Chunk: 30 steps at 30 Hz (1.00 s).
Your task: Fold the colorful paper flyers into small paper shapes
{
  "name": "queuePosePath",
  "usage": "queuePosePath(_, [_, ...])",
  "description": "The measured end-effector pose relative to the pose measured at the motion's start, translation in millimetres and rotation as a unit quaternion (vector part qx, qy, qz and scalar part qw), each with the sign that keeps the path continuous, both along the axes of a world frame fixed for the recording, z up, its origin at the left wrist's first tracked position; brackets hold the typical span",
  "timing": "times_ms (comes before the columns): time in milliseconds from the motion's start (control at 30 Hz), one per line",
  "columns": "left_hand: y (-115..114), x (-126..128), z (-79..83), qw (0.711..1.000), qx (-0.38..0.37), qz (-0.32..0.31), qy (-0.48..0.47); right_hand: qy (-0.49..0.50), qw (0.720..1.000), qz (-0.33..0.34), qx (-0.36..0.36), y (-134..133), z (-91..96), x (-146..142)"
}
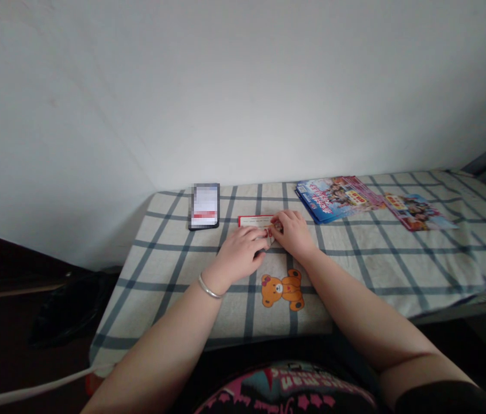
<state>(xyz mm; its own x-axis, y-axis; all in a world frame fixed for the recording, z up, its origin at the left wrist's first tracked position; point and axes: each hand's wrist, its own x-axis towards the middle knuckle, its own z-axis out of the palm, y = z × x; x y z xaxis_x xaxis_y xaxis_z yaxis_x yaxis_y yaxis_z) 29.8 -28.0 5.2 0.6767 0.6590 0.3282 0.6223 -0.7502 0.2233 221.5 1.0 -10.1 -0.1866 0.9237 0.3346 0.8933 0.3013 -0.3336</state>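
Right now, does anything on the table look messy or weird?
Just a little: the leaflet pile on the right has uneven edges and sits askew to the tablecloth's stripes. I see no spill. The red-edged paper by the hands is partly hidden, so I can't judge it.

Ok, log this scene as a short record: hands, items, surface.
Left hand: fingers over the red-edged paper
Right hand: over the paper's right side, fingertips close to the left's
Phone: left of the hands, screen pixelated
Leaflet stack: right of the hands
Farthest-right leaflet: beside the stack
Bear picture: between the forearms
Surface: checked cloth
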Motion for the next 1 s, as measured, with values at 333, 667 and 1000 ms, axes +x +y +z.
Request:
queuePosePath(333, [0,1,4.8,1.0,-0.013,0.015,0.012,-0.048,0.994,0.098,0.008,-21,17.8,16])
queuePosePath(667, [1,1,2.4,0.999,0.008,0.02,0.029,-0.181,0.978,0.101,-0.03,-44,36.5,1])
queuePosePath(1000, [0,2,2.8,0.999,-0.002,0.022,0.026,-0.186,0.978,0.094,-0.015,-50,38.2,-7])
